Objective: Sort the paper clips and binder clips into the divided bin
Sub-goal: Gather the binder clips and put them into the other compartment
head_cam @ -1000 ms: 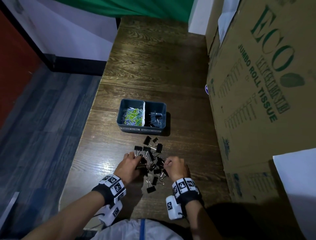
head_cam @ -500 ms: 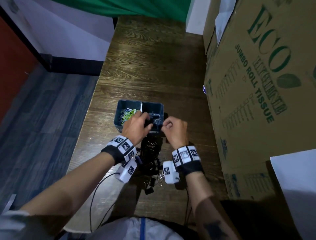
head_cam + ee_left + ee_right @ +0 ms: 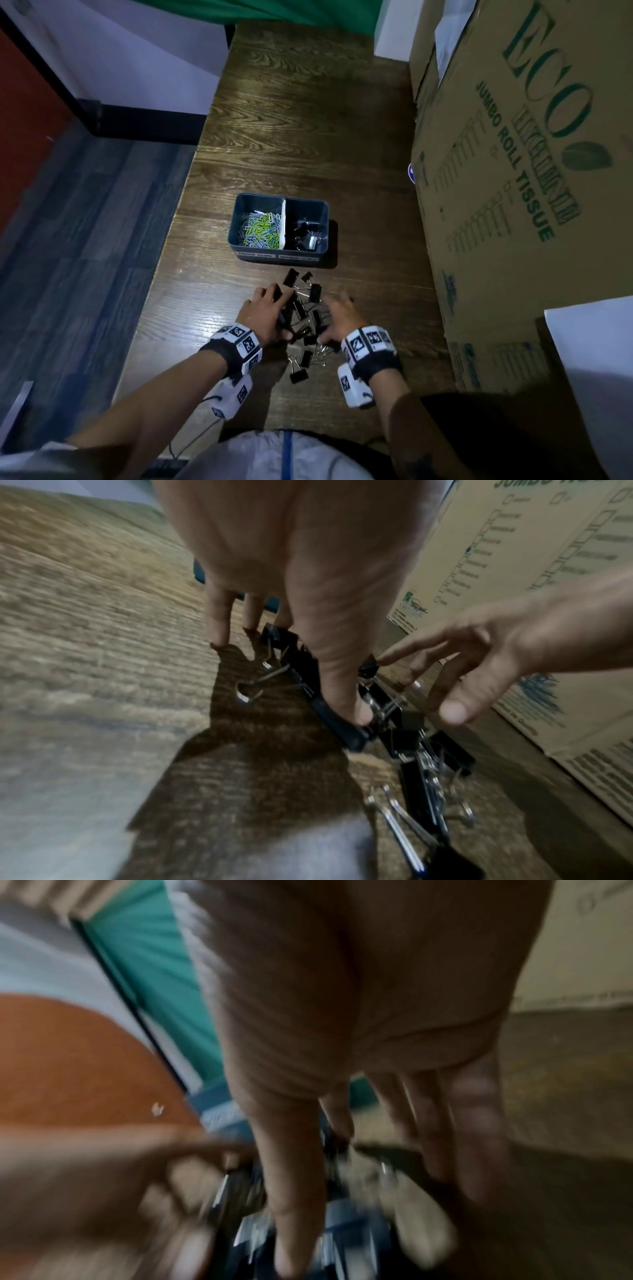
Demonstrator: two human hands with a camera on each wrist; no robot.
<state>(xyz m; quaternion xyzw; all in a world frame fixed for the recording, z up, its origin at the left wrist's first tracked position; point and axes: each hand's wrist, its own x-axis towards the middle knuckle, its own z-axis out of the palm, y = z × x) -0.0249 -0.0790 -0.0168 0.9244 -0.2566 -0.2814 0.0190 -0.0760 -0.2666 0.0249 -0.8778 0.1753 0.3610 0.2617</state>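
Note:
A grey-blue divided bin [image 3: 239,247] stands on the wooden table. Coloured paper clips [image 3: 261,228] fill its left compartment and a few black binder clips [image 3: 306,236] lie in the right one. In front of the bin is a loose pile of black binder clips [image 3: 315,292] [image 3: 346,731]. My left hand [image 3: 274,303] [image 3: 291,656] reaches down onto the pile's left side with straight fingers, its thumb touching a clip. At the pile's right side, my right hand [image 3: 334,310] [image 3: 359,1150] is spread over the clips and holds nothing. The right wrist view is blurred.
A large cardboard box [image 3: 513,171] printed "Jumbo Roll Tissue" walls off the table's right side, close to my right hand. A white sheet [image 3: 589,359] lies at the lower right. The table's left edge [image 3: 161,274] drops to a grey floor.
Both hands went from the pile up to the bin's right compartment, then came back down to the pile with fingers spread. More binder clips lie in the bin.

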